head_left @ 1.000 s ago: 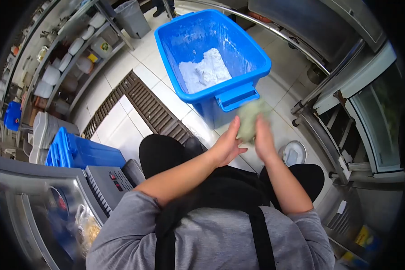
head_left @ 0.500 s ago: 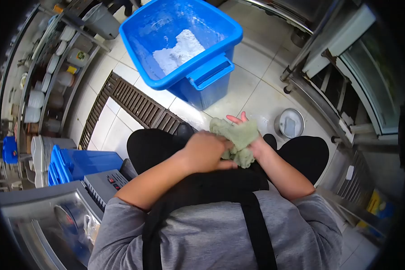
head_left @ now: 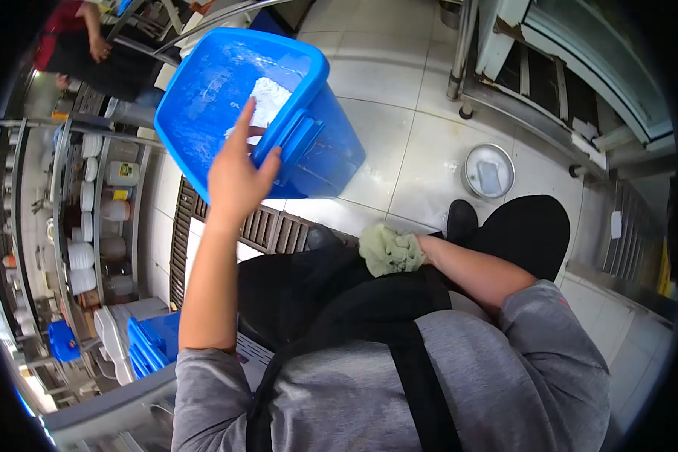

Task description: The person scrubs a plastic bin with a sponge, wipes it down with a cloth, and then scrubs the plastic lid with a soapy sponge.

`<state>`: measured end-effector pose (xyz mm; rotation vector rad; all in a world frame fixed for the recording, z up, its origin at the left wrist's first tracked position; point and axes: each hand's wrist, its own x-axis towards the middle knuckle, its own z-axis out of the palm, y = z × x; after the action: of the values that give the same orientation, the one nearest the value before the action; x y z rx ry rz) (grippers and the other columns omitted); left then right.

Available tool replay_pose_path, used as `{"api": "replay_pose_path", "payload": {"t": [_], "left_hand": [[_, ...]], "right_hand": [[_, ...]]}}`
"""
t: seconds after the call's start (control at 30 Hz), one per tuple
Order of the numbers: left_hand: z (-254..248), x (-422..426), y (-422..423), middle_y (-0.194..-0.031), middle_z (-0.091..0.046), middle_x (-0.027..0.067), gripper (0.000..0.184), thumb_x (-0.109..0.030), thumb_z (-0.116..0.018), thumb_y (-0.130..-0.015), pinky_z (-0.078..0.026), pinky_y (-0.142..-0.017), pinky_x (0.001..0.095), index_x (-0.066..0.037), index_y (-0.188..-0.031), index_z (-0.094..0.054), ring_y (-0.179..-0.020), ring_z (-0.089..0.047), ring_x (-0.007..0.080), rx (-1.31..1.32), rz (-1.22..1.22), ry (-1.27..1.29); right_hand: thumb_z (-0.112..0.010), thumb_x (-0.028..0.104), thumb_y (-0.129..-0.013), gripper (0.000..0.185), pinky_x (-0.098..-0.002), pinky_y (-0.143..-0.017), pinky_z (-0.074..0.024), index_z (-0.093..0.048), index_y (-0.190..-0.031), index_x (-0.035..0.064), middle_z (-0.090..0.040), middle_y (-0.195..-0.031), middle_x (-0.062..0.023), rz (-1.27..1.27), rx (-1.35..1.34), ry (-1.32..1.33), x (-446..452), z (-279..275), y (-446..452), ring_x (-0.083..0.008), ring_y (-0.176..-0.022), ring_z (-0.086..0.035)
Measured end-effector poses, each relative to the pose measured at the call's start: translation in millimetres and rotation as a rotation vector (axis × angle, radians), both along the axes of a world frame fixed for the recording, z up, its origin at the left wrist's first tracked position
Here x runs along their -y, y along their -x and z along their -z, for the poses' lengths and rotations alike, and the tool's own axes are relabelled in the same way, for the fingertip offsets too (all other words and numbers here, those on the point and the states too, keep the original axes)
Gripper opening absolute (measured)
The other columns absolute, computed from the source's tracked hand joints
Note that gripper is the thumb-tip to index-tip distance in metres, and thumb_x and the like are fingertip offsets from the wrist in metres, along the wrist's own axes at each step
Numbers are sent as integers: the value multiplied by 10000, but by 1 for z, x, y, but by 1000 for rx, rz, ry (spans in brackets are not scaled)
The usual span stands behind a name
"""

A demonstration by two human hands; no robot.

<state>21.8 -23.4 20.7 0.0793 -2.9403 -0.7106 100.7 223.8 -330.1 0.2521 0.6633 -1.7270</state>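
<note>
Pale-green dough (head_left: 389,250) fills our right hand (head_left: 432,250), back and right of the blue tub (head_left: 331,154); our left hand (head_left: 237,177), grip wide, is nearer it.

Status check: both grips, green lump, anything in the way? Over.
Left grip open at blue bin, contact unclear. Right grip holding pale green lump, clear of bin. Metal bowl on floor, seemingly not in the way.

Your cloth (head_left: 390,250) looks crumpled and matt; the bin (head_left: 339,154) before you is smooth, glossy plastic, the bowl (head_left: 468,173) shiny metal, the floor tiles (head_left: 377,71) glossy.
</note>
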Motion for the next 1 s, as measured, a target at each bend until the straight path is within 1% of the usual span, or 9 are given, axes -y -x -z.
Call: {"api": "replay_pose_path", "payload": {"t": [0.13,0.33,0.57,0.67,0.73,0.77,0.87,0.93,1.0], "left_hand": [[-7,21,51,-1202,-598,128,667,-191,-745,-811,-497,-858,344,-133,-1418,-473,-1014,-595,236,-150,264,13],[21,1,128,-1249,-523,86,604,-197,-685,-843,-451,-927,325,-173,-1412,-484,-1060,-525,202,22,503,-230],[41,-9,145,-1118,-472,56,667,-46,-601,-777,-354,-989,294,-129,-1422,-453,-1052,-461,170,201,474,-530],[46,-19,162,-1091,-483,43,665,-48,-595,-778,-356,-962,272,-110,-1423,-445,-1020,-464,158,163,431,-637],[43,-28,170,-1092,-485,38,678,-45,-565,-780,-349,-937,243,-92,-1440,-417,-985,-466,139,201,361,-686],[42,-31,174,-1095,-489,38,691,-42,-546,-775,-345,-924,229,-87,-1449,-401,-972,-466,131,186,348,-675],[44,-39,182,-1100,-501,39,748,-39,-504,-736,-345,-890,205,-44,-1468,-351,-943,-465,111,150,301,-668],[46,-42,185,-1149,-496,48,804,-53,-501,-696,-343,-905,206,-5,-1476,-311,-964,-470,113,141,258,-692],[50,-40,187,-1253,-469,75,829,-71,-517,-680,-322,-978,225,7,-1476,-301,-1069,-471,137,104,244,-665]], "right_hand": [[-624,238,-929,232,-394,-798,-563,-623,-1122,110,-665,-1020,-70,84,167,-108,4,-70,22,-220,-900,-669],[-755,81,-798,567,-351,-955,-487,-478,-1292,84,-539,-1253,-49,469,-841,233,94,-118,50,-177,-1095,-567],[-618,180,-871,430,-452,-1035,-361,-521,-1271,53,-530,-1291,-175,963,-1550,-727,212,-132,119,-359,-1231,-465],[-585,266,-853,326,-488,-981,-381,-612,-1133,102,-611,-1168,-142,1164,-1478,-850,217,-112,162,-363,-1119,-537],[-549,310,-889,346,-472,-982,-394,-596,-1160,99,-600,-1202,-130,1095,-962,-420,240,-34,205,-342,-1123,-541],[-536,325,-901,355,-465,-981,-404,-591,-1168,98,-603,-1198,-130,1047,-1419,-1010,225,-12,223,-343,-1113,-549],[-490,321,-940,375,-413,-965,-428,-580,-1203,69,-595,-1238,-134,1224,-545,-665,214,59,255,-312,-1123,-559],[-474,311,-954,377,-398,-959,-433,-578,-1208,53,-598,-1240,-139,1014,-593,-938,195,116,261,-299,-1124,-563],[-451,263,-969,368,-373,-940,-438,-548,-1257,56,-605,-1220,-138,907,115,-538,188,157,278,-284,-1097,-568]]}}
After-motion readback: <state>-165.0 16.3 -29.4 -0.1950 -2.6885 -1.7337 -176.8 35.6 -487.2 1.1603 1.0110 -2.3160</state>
